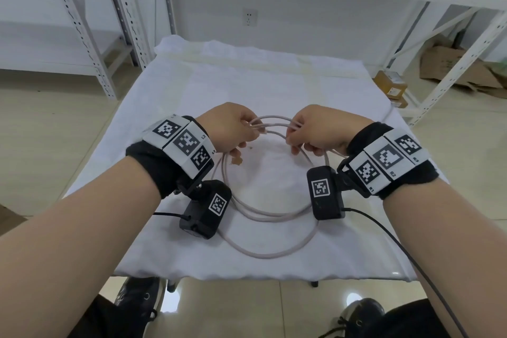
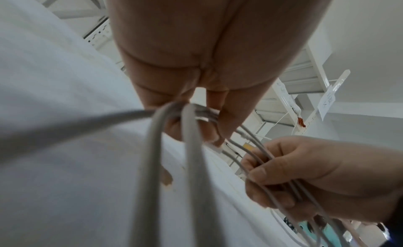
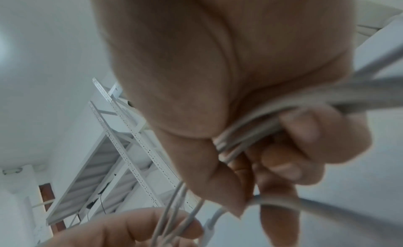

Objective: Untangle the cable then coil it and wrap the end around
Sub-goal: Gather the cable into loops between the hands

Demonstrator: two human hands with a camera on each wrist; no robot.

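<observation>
A pale grey cable (image 1: 270, 217) lies in several loose loops on the white cloth (image 1: 274, 79), its far side lifted between my hands. My left hand (image 1: 233, 129) pinches the bundled strands (image 2: 191, 123) at the loop's upper left. My right hand (image 1: 310, 132) grips the same strands (image 3: 235, 140) at the upper right, fingers curled round them. A white plug end (image 3: 209, 226) shows near my right thumb. One strand trails off the table's right edge (image 1: 388, 112).
The cloth-covered table has a small brown stain (image 1: 236, 160) inside the loops. White metal shelving (image 1: 82, 22) stands at the left and back right, with cardboard boxes (image 1: 450, 66) on the floor at the right. My shoes (image 1: 359, 310) show below the table's near edge.
</observation>
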